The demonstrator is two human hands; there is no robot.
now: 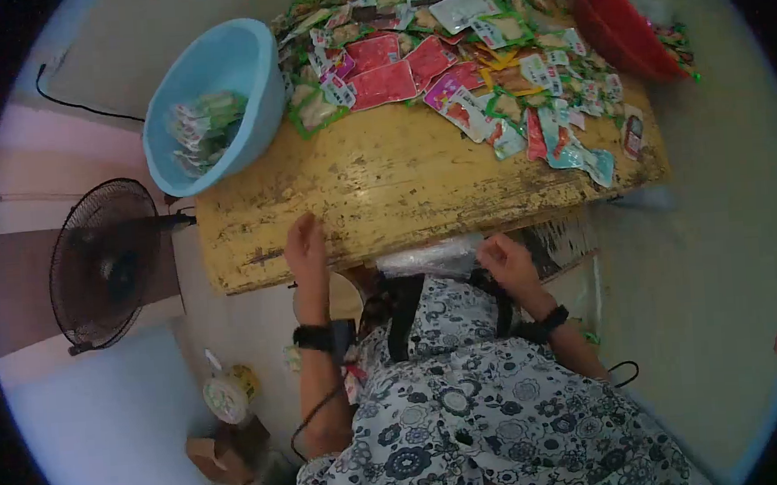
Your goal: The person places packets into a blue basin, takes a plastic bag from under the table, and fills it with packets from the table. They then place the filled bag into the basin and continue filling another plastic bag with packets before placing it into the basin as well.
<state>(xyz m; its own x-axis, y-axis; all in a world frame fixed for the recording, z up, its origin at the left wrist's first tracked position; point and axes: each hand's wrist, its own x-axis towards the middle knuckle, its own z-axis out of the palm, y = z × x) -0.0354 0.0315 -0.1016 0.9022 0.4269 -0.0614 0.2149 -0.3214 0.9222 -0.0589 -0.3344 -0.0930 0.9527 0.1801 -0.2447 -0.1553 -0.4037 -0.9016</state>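
My left hand [306,242] is raised over the front edge of the yellow wooden table [349,178], fingers loosely extended and nothing visible in them. My right hand [506,258] hovers by the table's front edge with its fingers curled in. Its fingertips are beside the right end of a clear plastic bag or sheet [434,257] at my lap; whether they grip anything is hidden. A big heap of small sealed food packets [491,32] covers the far part of the table. Among them lie several red packets [383,84], nearest the table's middle.
A light blue basin [261,117] with some packets inside stands at the table's left end. At the far right sits a red basin [612,38]. A black fan [110,264] stands left of the table. An open cardboard box [219,460] is on the floor, lower left.
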